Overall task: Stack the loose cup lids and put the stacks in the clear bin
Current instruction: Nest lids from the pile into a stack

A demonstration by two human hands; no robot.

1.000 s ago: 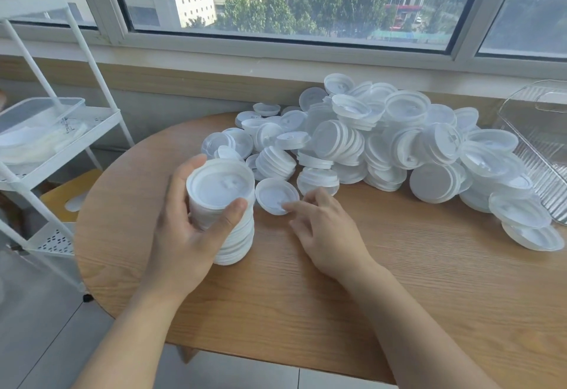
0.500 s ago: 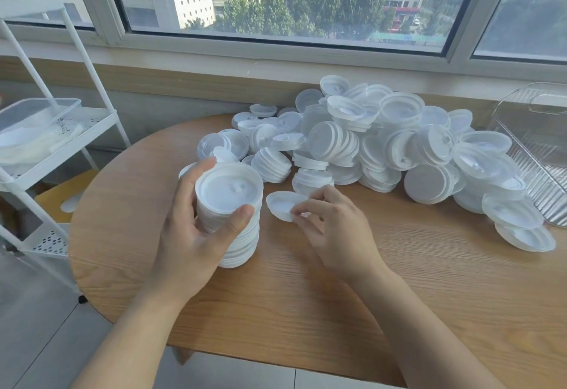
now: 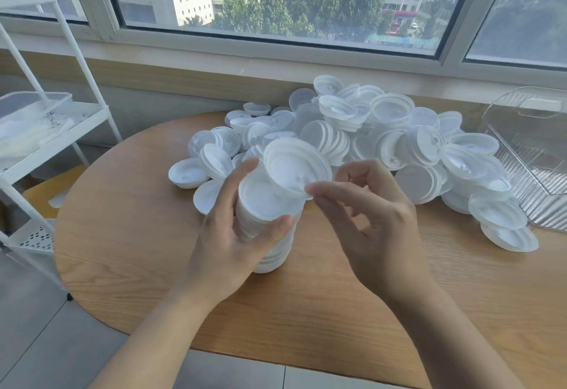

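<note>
White plastic is filling the desk (image 3: 129, 235). The left hand (image 3: 233, 235) is gripping the stack (image 3: 267, 229), fingers and thumb curled round its upper part, holding it upright on the wood. Just above, tilted over the stack's top, a lid (image 3: 294, 168) is hanging from the right hand (image 3: 368, 223), pinched by its near edge. It looks set to drop straight down. The pile (image 3: 383, 143) is lying behind, the bin (image 3: 534, 155) far right.
</note>
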